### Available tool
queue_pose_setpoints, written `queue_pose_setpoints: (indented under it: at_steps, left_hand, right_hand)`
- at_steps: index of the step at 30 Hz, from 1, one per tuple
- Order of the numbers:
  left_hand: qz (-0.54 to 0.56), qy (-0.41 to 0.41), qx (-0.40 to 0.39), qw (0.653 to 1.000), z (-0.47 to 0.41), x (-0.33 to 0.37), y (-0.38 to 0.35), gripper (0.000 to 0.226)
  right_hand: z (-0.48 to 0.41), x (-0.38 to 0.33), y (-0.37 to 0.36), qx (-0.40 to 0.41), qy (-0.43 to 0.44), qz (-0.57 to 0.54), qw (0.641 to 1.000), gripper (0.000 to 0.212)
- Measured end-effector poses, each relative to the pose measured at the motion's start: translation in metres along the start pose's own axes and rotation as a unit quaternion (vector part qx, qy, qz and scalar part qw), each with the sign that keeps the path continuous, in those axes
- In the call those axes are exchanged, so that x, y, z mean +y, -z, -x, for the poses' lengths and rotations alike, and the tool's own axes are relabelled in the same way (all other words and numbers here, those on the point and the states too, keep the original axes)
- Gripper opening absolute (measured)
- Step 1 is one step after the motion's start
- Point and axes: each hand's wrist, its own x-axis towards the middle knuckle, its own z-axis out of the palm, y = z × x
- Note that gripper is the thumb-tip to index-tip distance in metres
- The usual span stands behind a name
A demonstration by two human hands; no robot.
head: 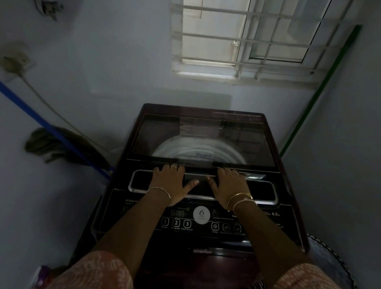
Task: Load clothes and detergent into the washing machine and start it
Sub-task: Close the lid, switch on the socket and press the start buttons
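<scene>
A dark top-loading washing machine (195,244) stands in front of me in a dim room. Its glass lid (207,137) lies flat and closed, and the pale drum rim shows through it. My left hand (170,180) and my right hand (230,186) rest flat side by side at the lid's front edge, fingers spread over the handle strip. Neither hand holds anything. The control panel (189,221) with numbered buttons and a round white sticker sits below my wrists. No clothes or detergent can be made out for certain.
A blue-handled mop (47,140) leans against the left wall under a wall socket (16,63) with a cord. A green pole (320,88) stands in the right corner by a barred window (247,35). A dark round basket (333,267) sits to the right of the machine.
</scene>
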Motion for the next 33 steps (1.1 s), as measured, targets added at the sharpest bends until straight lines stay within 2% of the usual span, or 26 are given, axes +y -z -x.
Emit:
queue_pose_setpoints:
  at_steps: [16,26,33]
  left_hand:
    - [0.016,0.026,0.076,0.997,-0.003,0.002,-0.019,0.065]
    - [0.019,0.024,0.080,0.996,-0.001,0.002,-0.018,0.055]
    - [0.032,0.016,0.052,0.998,0.000,-0.001,-0.008,0.055]
  right_hand:
    - [0.002,0.002,-0.016,0.047,-0.023,-0.001,0.999,0.036]
    - [0.001,0.003,-0.017,0.063,-0.020,-0.006,0.998,0.036]
    - [0.001,-0.002,-0.009,0.045,-0.013,0.012,0.999,0.038]
